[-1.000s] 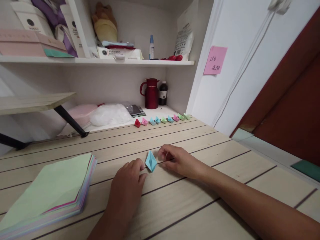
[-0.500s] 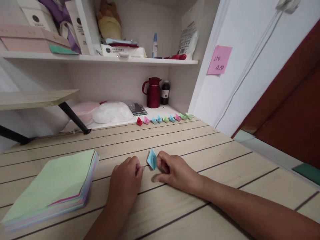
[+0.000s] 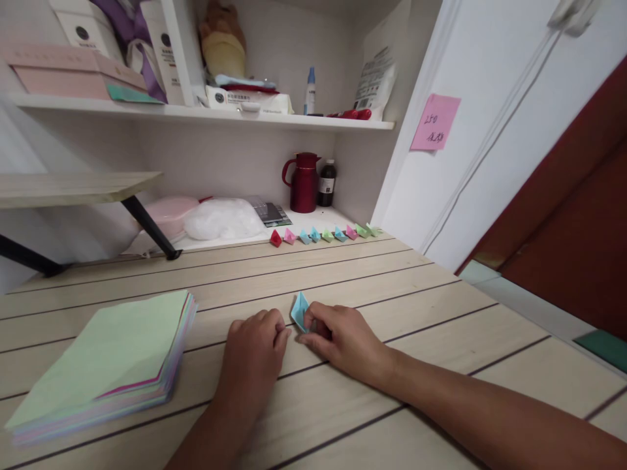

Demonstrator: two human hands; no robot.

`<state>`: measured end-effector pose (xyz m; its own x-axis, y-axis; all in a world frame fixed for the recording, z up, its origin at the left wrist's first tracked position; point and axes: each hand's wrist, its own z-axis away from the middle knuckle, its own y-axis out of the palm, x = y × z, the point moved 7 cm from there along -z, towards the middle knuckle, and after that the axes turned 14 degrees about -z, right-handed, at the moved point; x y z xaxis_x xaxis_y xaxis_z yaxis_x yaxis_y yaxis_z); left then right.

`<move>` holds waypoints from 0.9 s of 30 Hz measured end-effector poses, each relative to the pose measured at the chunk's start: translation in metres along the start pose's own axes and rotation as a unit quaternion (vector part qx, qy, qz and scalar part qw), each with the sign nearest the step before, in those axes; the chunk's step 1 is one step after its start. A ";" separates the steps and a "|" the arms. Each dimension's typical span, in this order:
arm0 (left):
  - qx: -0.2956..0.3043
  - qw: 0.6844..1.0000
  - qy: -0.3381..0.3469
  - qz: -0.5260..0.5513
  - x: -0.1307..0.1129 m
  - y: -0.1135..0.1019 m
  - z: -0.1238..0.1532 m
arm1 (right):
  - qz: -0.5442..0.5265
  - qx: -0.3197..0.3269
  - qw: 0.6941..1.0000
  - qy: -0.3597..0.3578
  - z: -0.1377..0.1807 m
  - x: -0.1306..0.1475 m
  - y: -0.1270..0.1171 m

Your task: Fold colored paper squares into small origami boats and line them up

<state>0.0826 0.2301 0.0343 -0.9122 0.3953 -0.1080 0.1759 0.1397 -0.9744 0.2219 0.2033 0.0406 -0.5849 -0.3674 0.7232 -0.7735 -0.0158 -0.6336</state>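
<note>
A small light-blue folded paper boat [image 3: 299, 309] stands on the wooden tabletop in front of me. My right hand [image 3: 345, 336] has its thumb and index finger closed on the boat's near right side; the fingers hide part of it. Just left of the boat, my left hand [image 3: 258, 346] rests on the table, its fingers curled and the thumb against them, with nothing seen in it. Along the table's far edge runs a row of several small paper boats [image 3: 327, 235] in red, pink, blue and green.
At the left lies a thick stack of coloured paper [image 3: 105, 352], green on top. Behind the table, a red jug [image 3: 304, 184], a dark bottle [image 3: 326, 183] and a white plastic bag [image 3: 223, 219] occupy the lower shelf. A small raised stand [image 3: 78, 188] is at left.
My right thumb and index finger, apart beside the blue boat before, have come together on it. My left hand has stayed closed beside it. The whole view has shifted slightly.
</note>
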 end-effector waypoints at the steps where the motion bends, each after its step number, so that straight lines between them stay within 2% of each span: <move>1: 0.000 1.000 0.001 0.002 0.000 0.000 0.000 | 0.000 -0.002 1.000 0.001 0.000 0.000 0.000; 11: -0.009 1.000 -0.009 0.023 0.003 0.002 -0.003 | -0.050 -0.049 0.997 0.018 -0.008 -0.010 -0.007; 15: -0.010 0.998 -0.017 0.055 0.008 0.004 -0.006 | -0.051 -0.049 0.997 0.011 -0.022 -0.019 -0.006; 18: -0.025 0.997 -0.019 0.068 0.009 0.005 -0.004 | -0.029 -0.041 0.999 -0.009 -0.046 -0.027 -0.005; 21: -0.038 0.996 -0.019 0.079 0.010 0.006 -0.002 | 0.010 -0.030 0.998 -0.062 -0.079 -0.029 0.001; 27: -0.051 0.993 -0.022 0.105 0.012 0.006 -0.006 | 0.047 -0.013 0.994 -0.093 -0.148 -0.036 0.027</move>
<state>0.0748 0.2408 0.0287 -0.8667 0.3852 -0.3171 0.3978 0.1500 -0.9051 0.1863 0.3544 0.0381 -0.6012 -0.5324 0.5959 -0.7250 0.0498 -0.6869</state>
